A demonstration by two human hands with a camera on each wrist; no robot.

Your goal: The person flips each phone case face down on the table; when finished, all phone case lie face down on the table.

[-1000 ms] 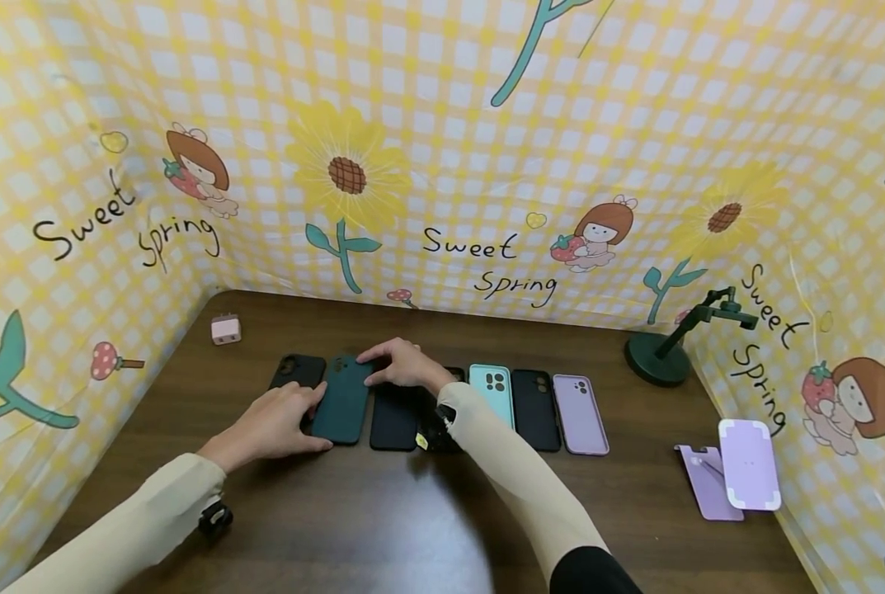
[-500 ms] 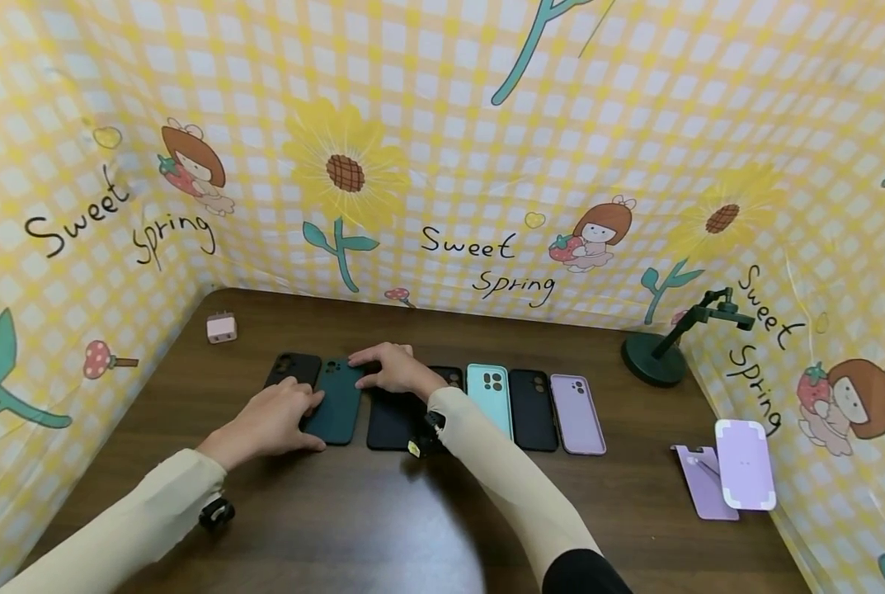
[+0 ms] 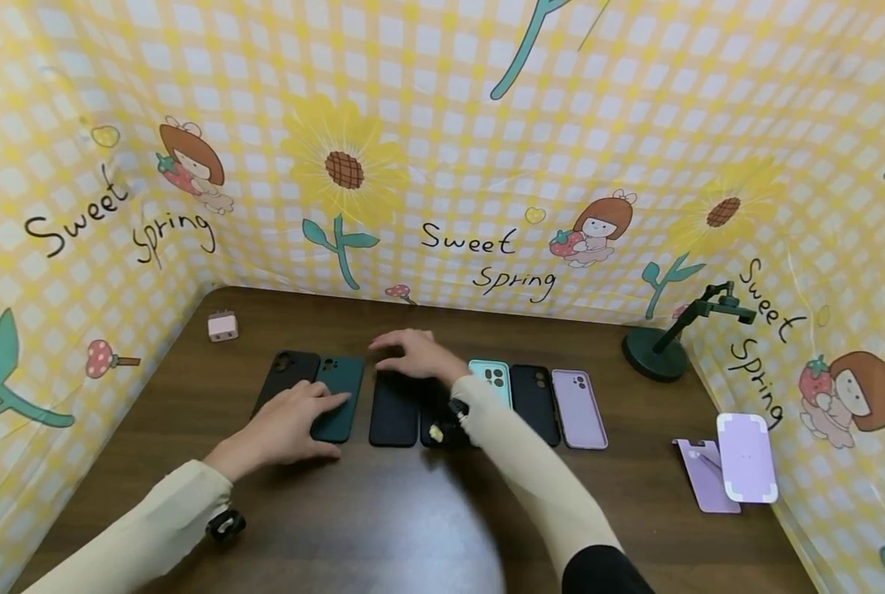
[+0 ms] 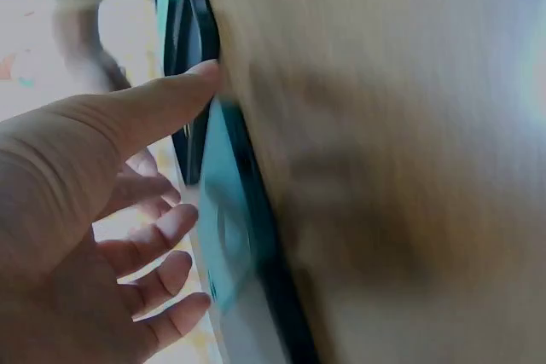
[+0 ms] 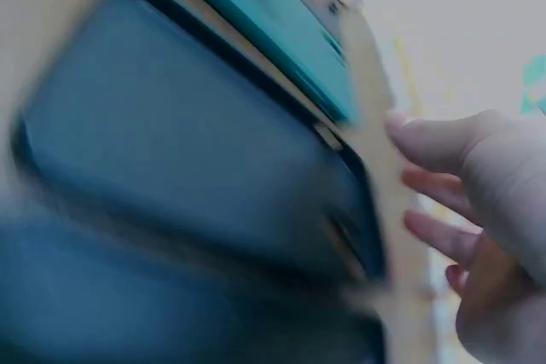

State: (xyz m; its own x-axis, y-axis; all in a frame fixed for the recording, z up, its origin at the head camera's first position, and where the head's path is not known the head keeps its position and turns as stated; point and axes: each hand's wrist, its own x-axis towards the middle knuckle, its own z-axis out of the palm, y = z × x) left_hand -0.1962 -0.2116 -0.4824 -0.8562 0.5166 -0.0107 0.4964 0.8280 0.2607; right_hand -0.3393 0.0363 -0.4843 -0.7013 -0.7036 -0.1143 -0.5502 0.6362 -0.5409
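A teal phone case point(image 3: 336, 423) lies on the table beside a black phone case point(image 3: 277, 386) at the left end of a row. My left hand point(image 3: 286, 429) reaches over both cases with fingers spread, fingertips over the teal one and thumb near its lower edge. In the left wrist view its fingers point(image 4: 175, 274) are loosely bent and grip nothing. Just right of the teal case lies a dark phone case point(image 3: 393, 419), hollow side up in the right wrist view. My right hand point(image 3: 418, 355) hovers at this dark case's top end, fingers relaxed, holding nothing.
Further right lie a mostly hidden black case under my right forearm, a mint case point(image 3: 498, 378), another black case point(image 3: 535, 412) and a lavender case point(image 3: 580, 417). A pink charger point(image 3: 223, 327), a dark green stand point(image 3: 657, 355) and a lavender phone stand point(image 3: 746, 462) stand around them.
The teal case has shifted slightly left, close against the black case. My right hand has let go of its upper edge and moved right. My left fingers have loosened over it.
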